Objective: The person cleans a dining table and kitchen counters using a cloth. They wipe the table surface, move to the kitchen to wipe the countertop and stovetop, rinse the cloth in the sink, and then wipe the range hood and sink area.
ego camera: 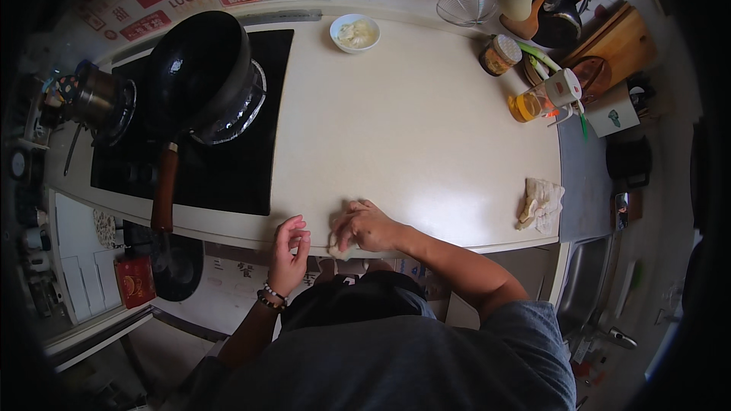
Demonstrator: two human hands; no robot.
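My right hand (365,227) is pressed down at the front edge of the pale countertop (400,120). Its fingers are on a crumpled whitish cloth (340,249), mostly hidden under the hand and lapping at the edge. To the left, my left hand (291,251) is held by the same edge with its fingers loosely curled and apart, holding nothing. Beaded bracelets circle that wrist. Left of both hands, a black wok (200,74) sits tilted on the cooktop (274,120), its wooden handle (164,194) jutting past the counter's front.
A bowl of pale food (355,34) stands at the back. An oil bottle (539,97), a lidded jar (500,55) and cutting boards (619,37) line the right rear. Another folded cloth (539,204) lies near the sink (585,279). A metal pot (100,97) occupies the far-left burner.
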